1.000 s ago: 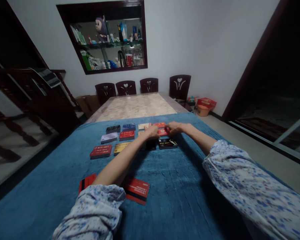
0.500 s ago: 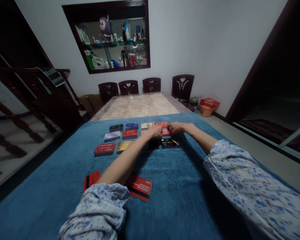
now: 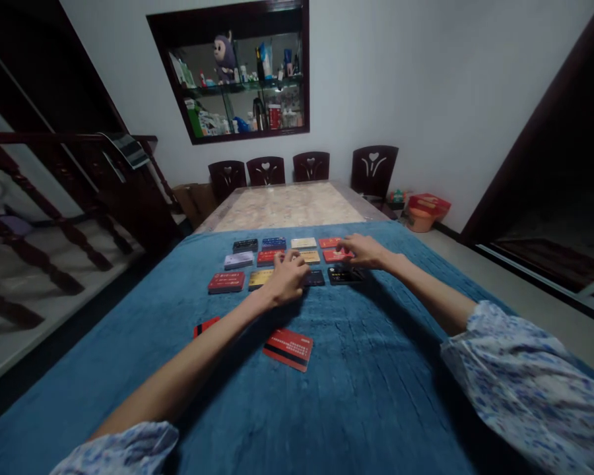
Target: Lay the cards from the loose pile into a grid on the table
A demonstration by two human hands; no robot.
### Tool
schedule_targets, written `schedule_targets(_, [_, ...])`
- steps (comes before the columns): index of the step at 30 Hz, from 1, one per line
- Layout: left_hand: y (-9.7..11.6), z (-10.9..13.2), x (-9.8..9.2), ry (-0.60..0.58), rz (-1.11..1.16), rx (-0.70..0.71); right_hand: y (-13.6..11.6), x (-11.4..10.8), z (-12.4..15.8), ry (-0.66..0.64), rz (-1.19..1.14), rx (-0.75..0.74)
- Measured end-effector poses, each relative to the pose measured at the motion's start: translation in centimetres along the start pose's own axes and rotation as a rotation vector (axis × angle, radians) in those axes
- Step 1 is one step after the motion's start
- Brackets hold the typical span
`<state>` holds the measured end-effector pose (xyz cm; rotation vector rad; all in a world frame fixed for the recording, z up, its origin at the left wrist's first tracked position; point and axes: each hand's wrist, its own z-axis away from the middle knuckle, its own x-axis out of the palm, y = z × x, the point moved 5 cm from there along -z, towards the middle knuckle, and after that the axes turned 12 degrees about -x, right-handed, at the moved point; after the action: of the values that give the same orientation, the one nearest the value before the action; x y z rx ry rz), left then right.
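Observation:
Several card stacks stand in rows on a blue cloth [image 3: 356, 396]. My left hand [image 3: 290, 276] is over the middle of them, fingers apart, between a gold stack [image 3: 260, 280] and a dark stack [image 3: 315, 278], near a red stack [image 3: 267, 257]. My right hand [image 3: 363, 251] has its fingers spread at the right edge of a red stack [image 3: 332, 255], just above a black VIP stack [image 3: 341, 276]. Nearer to me, a loose red card [image 3: 290, 348] lies with its dark stripe up. Another red card [image 3: 204, 326] is partly hidden by my left forearm.
Beyond the cloth, the bare table top [image 3: 297, 204] reaches toward dark chairs [image 3: 311, 166]. A wooden railing [image 3: 69, 138] runs along the left. An orange bucket [image 3: 420, 220] stands on the floor at the right.
My left hand has drawn back toward me and left, off the upper stacks. My right hand stays by the red stacks with its fingers more spread. The view has shifted slightly.

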<state>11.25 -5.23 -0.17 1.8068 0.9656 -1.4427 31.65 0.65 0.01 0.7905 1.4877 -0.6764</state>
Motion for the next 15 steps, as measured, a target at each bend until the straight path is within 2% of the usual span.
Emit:
schedule_targets(6, [-0.9,7.3,-1.4,0.042,0.106,0.024,-6.9,0.1,0.9,0.084,-0.029,-0.189])
schedule_targets(9, [-0.7,10.3,-1.6,-0.014,0.187,0.088,-10.3,0.1,1.5,0.114,-0.055,-0.289])
schedule_targets(12, [-0.6,12.5,-1.7,-0.076,0.236,0.119,-13.1,-0.1,2.4,0.131,-0.106,-0.366])
schedule_targets(15, [-0.6,13.6,-1.7,-0.129,0.264,0.123,-15.5,-0.2,3.4,0.125,-0.139,-0.438])
